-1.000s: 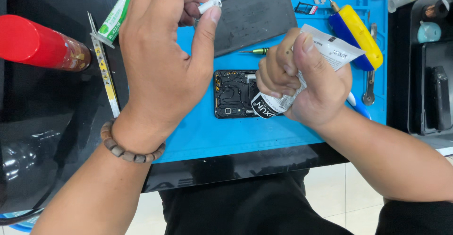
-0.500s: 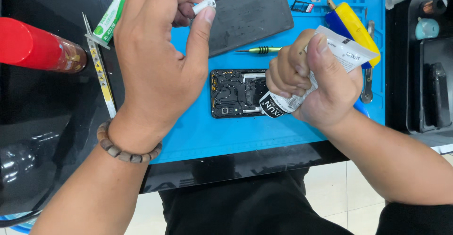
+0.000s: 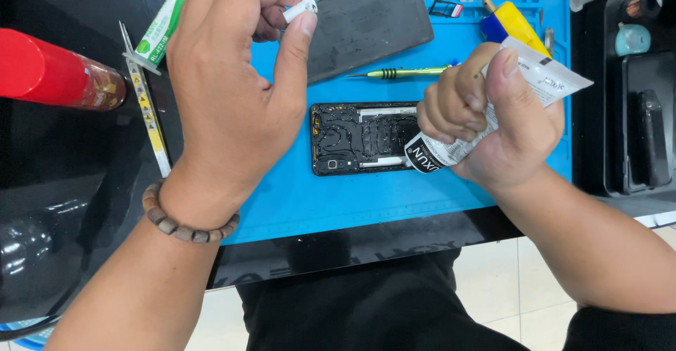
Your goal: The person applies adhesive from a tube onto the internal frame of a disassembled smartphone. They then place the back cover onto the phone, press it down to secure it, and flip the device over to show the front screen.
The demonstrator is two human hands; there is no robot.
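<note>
Head camera looks down on my two hands above a blue work mat (image 3: 296, 203). My right hand (image 3: 493, 122) sits right of centre, closed in a fist around a white squeeze tube (image 3: 542, 80); its flat crimped end sticks out toward the upper right, and its nozzle end points down-left over the opened phone body (image 3: 359, 140) lying in the middle of the mat. I cannot tell whether the nozzle touches the phone. My left hand (image 3: 232, 90) fills the upper left of centre, thumb and fingertips pinched on a small white cap (image 3: 301, 7) held near the top edge of the frame. A wooden bead bracelet (image 3: 184, 218) circles that wrist. Above the phone lie a dark back panel (image 3: 373, 23), tilted, and a green-handled screwdriver (image 3: 401, 73). A yellow-handled tool (image 3: 517, 23) rests at the upper right, behind my right thumb. At the far left lies a red cylinder (image 3: 49, 73); beside it are a green-and-white tube (image 3: 163, 23) and metal tweezers (image 3: 144, 104).
</note>
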